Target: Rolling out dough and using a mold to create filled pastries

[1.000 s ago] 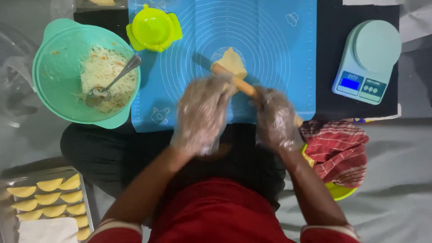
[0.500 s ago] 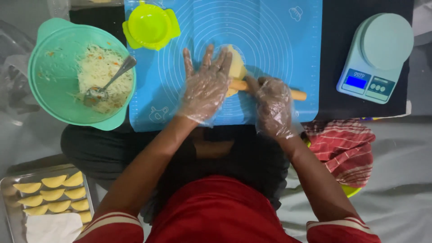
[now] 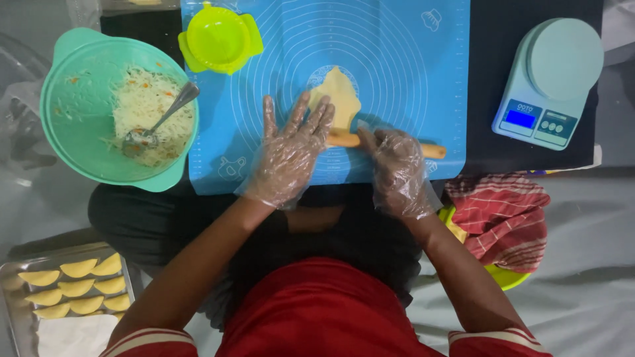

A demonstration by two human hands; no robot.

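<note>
A flattened piece of yellow dough [image 3: 339,98] lies on the blue baking mat [image 3: 397,59]. A wooden rolling pin [image 3: 430,151] lies across the dough's near edge. My left hand [image 3: 291,153], in a clear plastic glove, rests flat with fingers spread on the pin's left part and touches the dough. My right hand [image 3: 399,170], also gloved, presses palm-down on the pin's middle. Only the right end of the pin and a short stretch between my hands show.
A teal bowl [image 3: 73,99] with shredded filling and a spoon [image 3: 162,116] stands at left. A lime-green dumpling press [image 3: 219,38] sits on the mat's far left corner. A pale digital scale [image 3: 549,82] is at right, a red striped cloth [image 3: 503,215] near right, a tray of folded dumplings [image 3: 73,287] near left.
Both hands have drawn back toward me with the rolling pin, from over the dough to its near edge. The dough now shows longer and uncovered.
</note>
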